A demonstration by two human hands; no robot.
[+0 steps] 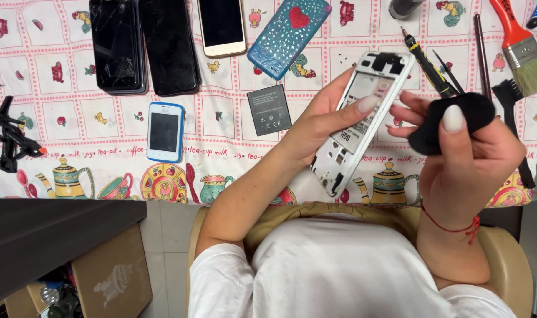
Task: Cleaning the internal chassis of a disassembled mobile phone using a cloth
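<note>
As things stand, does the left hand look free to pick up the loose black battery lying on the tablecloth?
Probably not yet: the left hand is wrapped around the opened white phone. The battery lies uncovered just beside it, so the path looks free once the phone is put down.

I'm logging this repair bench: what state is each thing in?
White phone: back off, held in left hand.
Black cloth: pinched in right hand.
Battery: out, lying loose.
Stacked dark phones: top screen cracked.
Small blue-edged phone: screen dark.
</note>
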